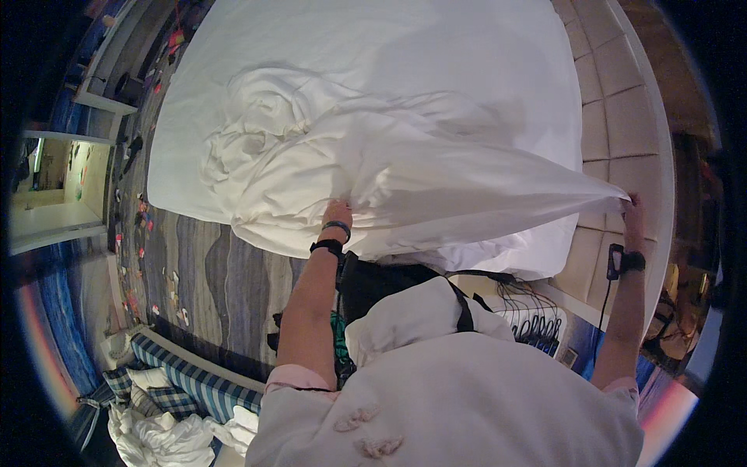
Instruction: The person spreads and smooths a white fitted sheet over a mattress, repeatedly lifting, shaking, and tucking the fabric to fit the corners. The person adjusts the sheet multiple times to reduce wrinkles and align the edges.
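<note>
A white sheet or duvet cover [402, 169] lies bunched and creased across the near side of a bed, whose fitted white surface [467, 35] shows behind it. My right hand [633, 204] is closed on one corner of this cloth beside the headboard, and from there the fabric runs taut leftward. Nearer the middle, my left hand [338, 213] grips the cloth's near edge. Its fingers are partly hidden by folds. Toward the far left the material piles into a loose, rumpled heap. A black band circles each wrist, with a bracelet on the left one too.
A padded beige headboard [627, 128] borders the bed on the right. Black cables [516, 289] and devices crowd a white bedside stand [496, 303]. Patterned carpet [233, 280] lies to the left. A blue striped sofa [192, 373] stands lower left near piled white linen [157, 435].
</note>
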Demonstrator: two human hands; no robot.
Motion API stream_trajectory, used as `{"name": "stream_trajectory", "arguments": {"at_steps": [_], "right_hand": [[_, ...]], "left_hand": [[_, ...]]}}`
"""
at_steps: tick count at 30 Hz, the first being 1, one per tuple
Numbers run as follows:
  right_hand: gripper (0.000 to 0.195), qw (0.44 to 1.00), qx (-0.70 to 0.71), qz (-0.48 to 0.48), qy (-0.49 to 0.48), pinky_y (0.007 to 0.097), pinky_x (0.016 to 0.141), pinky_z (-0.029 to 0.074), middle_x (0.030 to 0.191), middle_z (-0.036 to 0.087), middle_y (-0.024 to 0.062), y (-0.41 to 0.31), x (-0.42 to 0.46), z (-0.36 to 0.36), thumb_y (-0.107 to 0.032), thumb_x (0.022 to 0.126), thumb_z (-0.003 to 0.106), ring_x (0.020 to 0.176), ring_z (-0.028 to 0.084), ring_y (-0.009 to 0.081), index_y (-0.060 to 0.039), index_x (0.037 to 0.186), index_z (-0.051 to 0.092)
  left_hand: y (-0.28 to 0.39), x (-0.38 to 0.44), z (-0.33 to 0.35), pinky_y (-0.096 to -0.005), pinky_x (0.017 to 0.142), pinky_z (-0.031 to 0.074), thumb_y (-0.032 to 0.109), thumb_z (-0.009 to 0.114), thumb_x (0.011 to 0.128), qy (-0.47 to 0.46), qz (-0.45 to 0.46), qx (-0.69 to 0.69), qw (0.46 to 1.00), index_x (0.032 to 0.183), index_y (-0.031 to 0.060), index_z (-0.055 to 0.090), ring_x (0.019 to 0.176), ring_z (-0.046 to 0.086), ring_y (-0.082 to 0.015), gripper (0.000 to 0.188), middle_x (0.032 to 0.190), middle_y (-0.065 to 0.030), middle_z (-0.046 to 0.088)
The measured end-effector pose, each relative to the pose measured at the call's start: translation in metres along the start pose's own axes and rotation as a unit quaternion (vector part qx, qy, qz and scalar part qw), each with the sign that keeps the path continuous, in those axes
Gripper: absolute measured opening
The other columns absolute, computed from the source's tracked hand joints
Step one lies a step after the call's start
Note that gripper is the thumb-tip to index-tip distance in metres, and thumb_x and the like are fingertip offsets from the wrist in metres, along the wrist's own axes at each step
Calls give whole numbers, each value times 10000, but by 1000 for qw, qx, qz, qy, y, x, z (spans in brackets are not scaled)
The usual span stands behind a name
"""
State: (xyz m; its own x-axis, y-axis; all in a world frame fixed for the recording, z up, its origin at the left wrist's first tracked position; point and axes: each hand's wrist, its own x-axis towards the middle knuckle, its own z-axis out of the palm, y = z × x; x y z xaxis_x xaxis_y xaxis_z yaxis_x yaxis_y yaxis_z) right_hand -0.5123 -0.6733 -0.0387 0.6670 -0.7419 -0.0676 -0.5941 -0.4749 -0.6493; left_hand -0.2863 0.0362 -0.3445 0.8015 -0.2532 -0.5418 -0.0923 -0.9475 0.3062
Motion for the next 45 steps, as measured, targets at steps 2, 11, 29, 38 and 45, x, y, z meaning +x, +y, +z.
{"name": "stream_trajectory", "arguments": {"at_steps": [2, 11, 29, 38, 45], "right_hand": [[148, 999, -4, -43, 25, 266, 568, 417, 786, 576, -12, -5, -7, 3, -147, 809, 600, 661, 510, 132, -61, 929, 596], [174, 992, -73, -100, 29, 278, 707, 431, 834, 598, 25, -35, 29, 28, -157, 807, 603, 766, 519, 136, -18, 911, 601], [533, 951, 194, 67, -230, 337, 866, 401, 1230, 499, 32, 16, -74, 207, -450, 872, 467, 1072, 490, 174, -126, 1292, 415], [433, 825, 281, 122, -475, 329, 861, 459, 1149, 562, 82, -213, -221, 405, -388, 918, 457, 991, 565, 185, -62, 1202, 466], [350, 849, 340, 157, -373, 289, 780, 496, 1056, 612, 56, -250, -194, 376, -352, 918, 464, 882, 609, 148, -68, 1113, 528]], "left_hand": [[-8, 14, -5, -398, 852, 461, 210, 451, 884, 43, 44, 43, 997, 1069, 88, 574, 1006, 541, -320, 253, 1182, -191, 508], [-26, 17, -368, -491, 716, 470, 290, 430, 905, 543, -18, -98, 834, 1117, 60, 503, 847, 587, -415, 322, 928, -214, 622], [95, -89, -170, -471, 657, 467, 264, 475, 894, 164, 194, -236, 938, 991, 82, 551, 760, 580, -399, 219, 815, -194, 613], [122, -86, -129, -449, 788, 451, 223, 484, 884, 4, 335, -306, 891, 1021, 63, 555, 898, 564, -367, 222, 922, -173, 609], [-7, -21, -109, -497, 966, 303, 253, 583, 762, 298, 13, 24, 954, 1289, 195, 411, 1242, 302, -334, 557, 1311, -102, 410]]}}
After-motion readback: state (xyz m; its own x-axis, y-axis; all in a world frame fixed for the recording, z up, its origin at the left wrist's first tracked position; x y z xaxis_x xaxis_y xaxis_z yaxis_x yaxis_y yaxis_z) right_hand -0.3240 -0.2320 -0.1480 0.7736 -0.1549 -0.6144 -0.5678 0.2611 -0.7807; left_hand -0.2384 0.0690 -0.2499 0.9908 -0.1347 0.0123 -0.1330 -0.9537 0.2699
